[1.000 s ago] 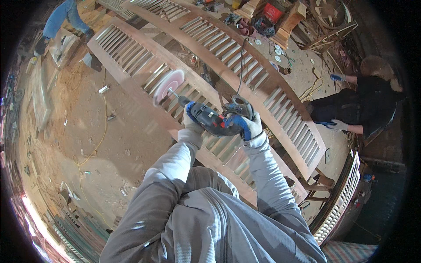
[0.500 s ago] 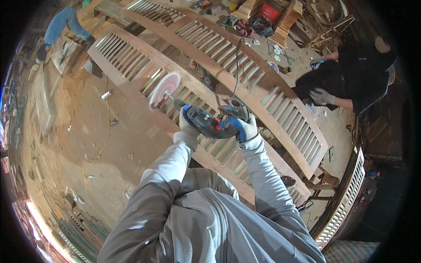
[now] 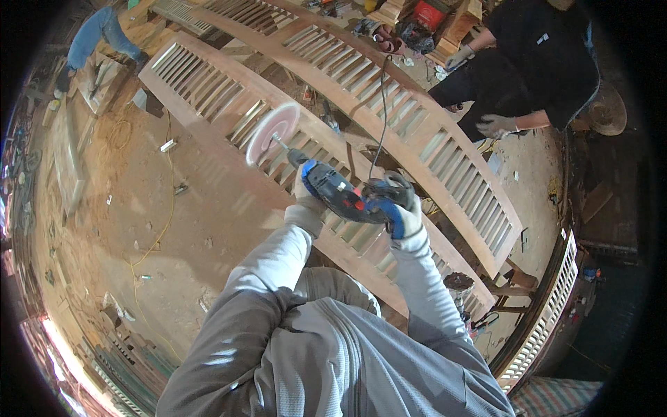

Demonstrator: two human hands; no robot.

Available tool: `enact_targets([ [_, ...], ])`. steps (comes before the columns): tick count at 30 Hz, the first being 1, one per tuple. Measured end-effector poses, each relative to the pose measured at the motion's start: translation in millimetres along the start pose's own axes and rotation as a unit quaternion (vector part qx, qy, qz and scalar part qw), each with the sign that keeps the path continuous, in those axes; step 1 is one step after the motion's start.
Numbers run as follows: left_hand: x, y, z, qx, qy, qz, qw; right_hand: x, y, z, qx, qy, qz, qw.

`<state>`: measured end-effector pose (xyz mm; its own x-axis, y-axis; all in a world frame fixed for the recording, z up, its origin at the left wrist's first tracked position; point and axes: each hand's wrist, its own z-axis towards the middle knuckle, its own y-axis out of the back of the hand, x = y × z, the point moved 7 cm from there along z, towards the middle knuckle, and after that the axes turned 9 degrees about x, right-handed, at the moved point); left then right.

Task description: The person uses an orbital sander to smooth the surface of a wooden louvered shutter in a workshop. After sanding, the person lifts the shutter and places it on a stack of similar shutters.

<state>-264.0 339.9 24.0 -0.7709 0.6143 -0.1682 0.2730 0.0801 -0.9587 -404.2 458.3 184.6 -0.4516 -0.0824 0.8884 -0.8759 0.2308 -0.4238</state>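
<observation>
Drill (image 3: pixel 338 192) sits tight in my left hand (image 3: pixel 303 192) and right hand (image 3: pixel 410 217), pointing away and left, its round pad (image 3: pixel 261 141) nearer my left, over the slatted panel (image 3: pixel 224 126)

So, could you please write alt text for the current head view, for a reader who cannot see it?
The person's gloved left hand and right hand hold a power drill fitted with a pale round disc over a slatted wooden panel. A second slatted panel lies beside it, and a co-worker in black is at the upper right.

Black-clad co-worker (image 3: pixel 538 66) farther forward than before, pale disc (image 3: pixel 269 132) shifted slightly right
</observation>
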Motion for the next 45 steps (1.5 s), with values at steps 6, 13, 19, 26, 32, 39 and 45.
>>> enact_targets([
  [6,23.1,7.7,-18.5,0.035,0.043,-0.049,0.997,7.7,1.5,-27.5,0.003,0.014,-0.002,1.0],
  [13,22.6,24.8,-15.7,-0.03,0.028,-0.052,0.998,-19.4,-11.5,-30.7,0.009,0.017,-0.06,0.998],
  [19,25.1,19.7,-23.0,-0.078,0.005,-0.013,0.997,3.6,-24.8,-17.6,0.032,-0.021,-0.047,0.998],
  [26,15.4,-1.3,-46.9,-0.087,0.019,0.02,0.996,13.5,-28.0,-39.6,0.037,-0.019,-0.055,0.998],
  [32,8.0,-30.3,-52.2,-0.053,0.033,0.018,0.998,-20.2,-10.2,-43.8,0.054,-0.007,-0.088,0.995],
  [39,16.9,-0.6,-16.7,0.13,0.051,-0.013,0.99,7.5,-27.2,-15.5,0.035,-0.013,-0.058,0.998],
  [45,24.9,20.3,-9.2,0.028,0.035,0.016,0.999,-5.5,-12.1,-13.8,0.044,-0.034,-0.063,0.996],
])
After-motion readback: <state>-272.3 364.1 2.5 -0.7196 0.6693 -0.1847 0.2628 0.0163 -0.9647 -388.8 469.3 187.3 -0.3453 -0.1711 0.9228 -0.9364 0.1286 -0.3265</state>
